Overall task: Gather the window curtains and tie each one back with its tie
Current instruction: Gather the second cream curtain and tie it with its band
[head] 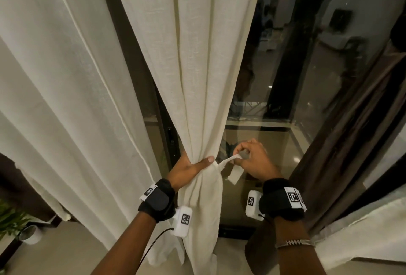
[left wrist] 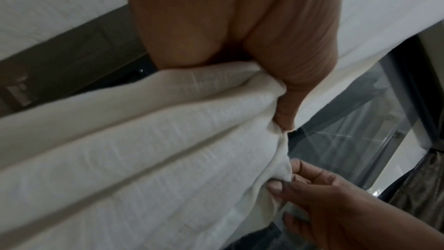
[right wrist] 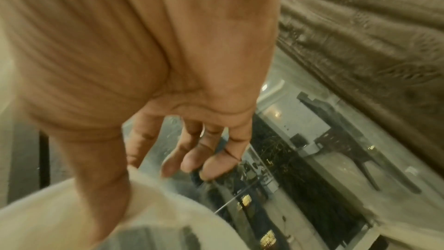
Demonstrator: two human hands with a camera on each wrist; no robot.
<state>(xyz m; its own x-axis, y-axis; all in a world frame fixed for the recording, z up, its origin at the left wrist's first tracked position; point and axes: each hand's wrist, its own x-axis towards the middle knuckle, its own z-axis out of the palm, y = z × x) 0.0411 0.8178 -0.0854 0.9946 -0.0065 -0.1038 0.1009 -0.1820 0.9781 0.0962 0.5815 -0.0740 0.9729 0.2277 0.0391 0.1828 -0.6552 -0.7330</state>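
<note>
A cream curtain point(head: 197, 65) hangs in front of the dark glass door and is bunched into a narrow waist low in the head view. My left hand point(head: 193, 165) grips that gathered waist, thumb across the front; in the left wrist view the thumb point(left wrist: 286, 113) presses into the folds of the curtain point(left wrist: 144, 159). A thin cream tie point(head: 228, 161) runs from the bunch to my right hand point(head: 248, 158), which pinches it between thumb and forefinger, its loose end hanging below. The right wrist view shows the thumb on blurred cream cloth point(right wrist: 153, 187), other fingers point(right wrist: 192, 159) spread loosely.
A second cream curtain point(head: 61, 87) hangs loose at the left. A brown curtain point(head: 342, 142) hangs at the right beside the glass door point(head: 285, 65). A potted plant point(head: 11, 217) and a white cup-like object point(head: 30, 234) stand on the floor at lower left.
</note>
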